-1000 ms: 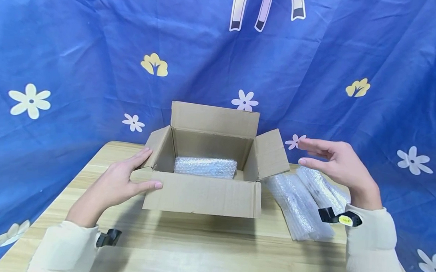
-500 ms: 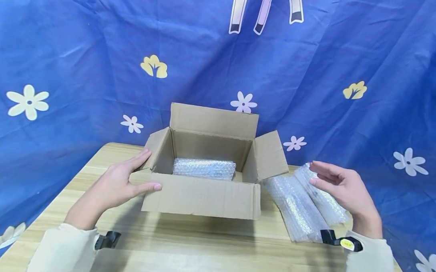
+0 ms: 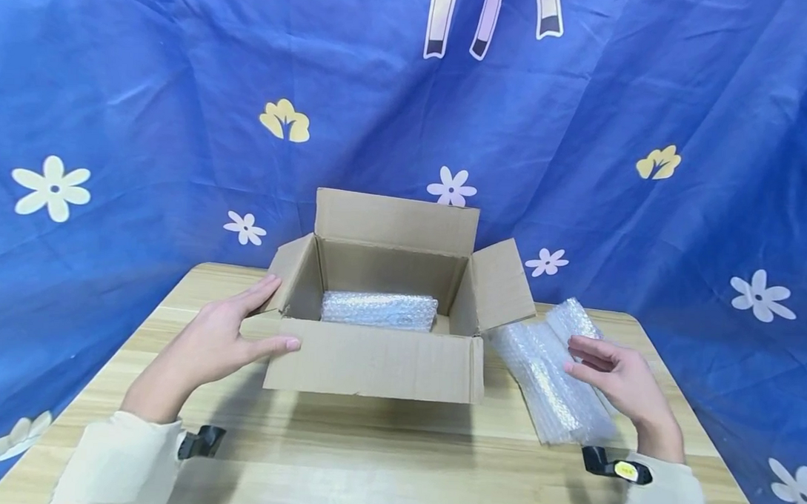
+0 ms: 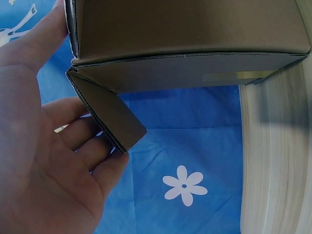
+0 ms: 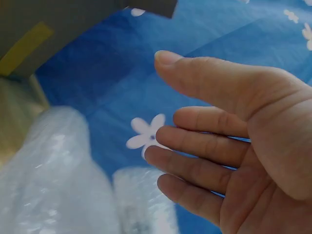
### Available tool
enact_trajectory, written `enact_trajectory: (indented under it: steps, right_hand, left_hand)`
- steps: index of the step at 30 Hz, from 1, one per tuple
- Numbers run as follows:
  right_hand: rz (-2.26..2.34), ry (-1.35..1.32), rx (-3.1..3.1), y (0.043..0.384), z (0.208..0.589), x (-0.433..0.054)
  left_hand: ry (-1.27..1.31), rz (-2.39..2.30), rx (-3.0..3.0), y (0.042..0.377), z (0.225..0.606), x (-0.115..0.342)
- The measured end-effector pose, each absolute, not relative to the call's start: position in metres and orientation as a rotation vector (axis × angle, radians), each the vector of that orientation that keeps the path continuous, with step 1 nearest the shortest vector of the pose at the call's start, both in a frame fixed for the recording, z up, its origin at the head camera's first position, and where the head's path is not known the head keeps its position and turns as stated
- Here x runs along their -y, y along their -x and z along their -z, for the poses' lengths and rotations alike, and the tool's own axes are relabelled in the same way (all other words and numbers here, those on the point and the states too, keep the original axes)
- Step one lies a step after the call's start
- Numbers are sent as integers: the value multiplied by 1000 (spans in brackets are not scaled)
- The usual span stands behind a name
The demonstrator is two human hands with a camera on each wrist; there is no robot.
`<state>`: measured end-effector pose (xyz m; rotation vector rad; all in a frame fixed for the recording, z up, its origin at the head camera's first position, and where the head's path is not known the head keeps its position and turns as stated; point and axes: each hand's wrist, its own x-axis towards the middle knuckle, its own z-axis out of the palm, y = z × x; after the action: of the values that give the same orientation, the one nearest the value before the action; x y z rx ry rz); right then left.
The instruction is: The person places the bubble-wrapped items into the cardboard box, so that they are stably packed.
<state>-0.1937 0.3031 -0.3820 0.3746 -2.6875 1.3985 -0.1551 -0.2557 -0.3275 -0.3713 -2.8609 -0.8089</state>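
Note:
An open cardboard box [image 3: 375, 362] stands on the table in the head view, its flaps spread outward. Inside it lies a bubble-wrapped bundle [image 3: 378, 310]. My left hand [image 3: 207, 345] rests at the box's left corner, fingers against the left flap [image 4: 109, 109] and thumb on the front flap. To the right of the box lie two bubble-wrapped packages, a nearer one [image 3: 555, 394] and a farther one [image 3: 572, 317] partly behind my right hand [image 3: 622, 382]. That hand hovers over them with loosely extended fingers and holds nothing. Their contents cannot be made out.
The wooden table [image 3: 369, 466] has its back edge against a blue patterned cloth [image 3: 369, 80]. The box's right flap [image 3: 504, 285] sticks out toward the packages. A small black camera sits on each wrist.
My right hand has come down and toward me, from above the packages' far end to over the right package. The left hand, box and packages keep their places.

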Motion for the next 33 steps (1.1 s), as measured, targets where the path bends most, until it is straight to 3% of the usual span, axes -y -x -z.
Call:
enact_trajectory:
  steps: [13,33]
  right_hand:
    - [-1371,-294,2861,192,420,-298]
    - [-902,-324,2883,209,430,-264]
  left_hand:
    - [372,832,2871,157,330,253]
    - [385,844,2843,159,331,256]
